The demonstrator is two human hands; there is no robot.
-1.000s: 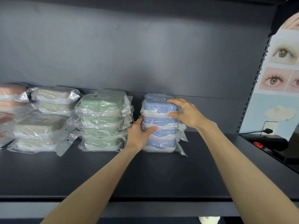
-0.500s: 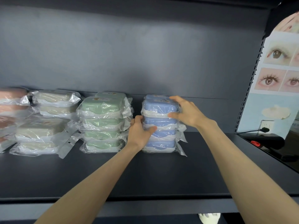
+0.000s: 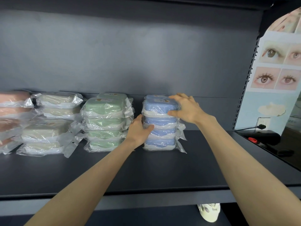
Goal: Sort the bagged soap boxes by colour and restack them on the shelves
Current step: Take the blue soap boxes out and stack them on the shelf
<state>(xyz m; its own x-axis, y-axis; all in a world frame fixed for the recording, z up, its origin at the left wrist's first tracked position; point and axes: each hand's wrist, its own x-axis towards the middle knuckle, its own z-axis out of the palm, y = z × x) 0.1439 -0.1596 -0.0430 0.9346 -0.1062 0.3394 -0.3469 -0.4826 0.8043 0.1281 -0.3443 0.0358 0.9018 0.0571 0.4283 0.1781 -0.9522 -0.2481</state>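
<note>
A stack of several blue bagged soap boxes (image 3: 160, 132) stands on the dark shelf (image 3: 146, 173). My right hand (image 3: 187, 108) grips the top blue box (image 3: 158, 106) at its right end, fingers over the lid and thumb on its side. My left hand (image 3: 140, 129) holds the left side of the blue stack at mid height, thumb across the front. To the left stand a green stack (image 3: 105, 124), a beige stack (image 3: 48, 123) and pink boxes (image 3: 11, 111) at the frame edge.
The shelf's back panel (image 3: 146, 54) rises just behind the stacks. A slotted upright (image 3: 246, 88) bounds the shelf on the right, with an eye poster (image 3: 276, 70) and a black counter (image 3: 268, 141) beyond. A white shoe (image 3: 209, 211) shows below.
Both hands stay on the blue stack. The right hand has shifted slightly on the top box; the view has drifted a little.
</note>
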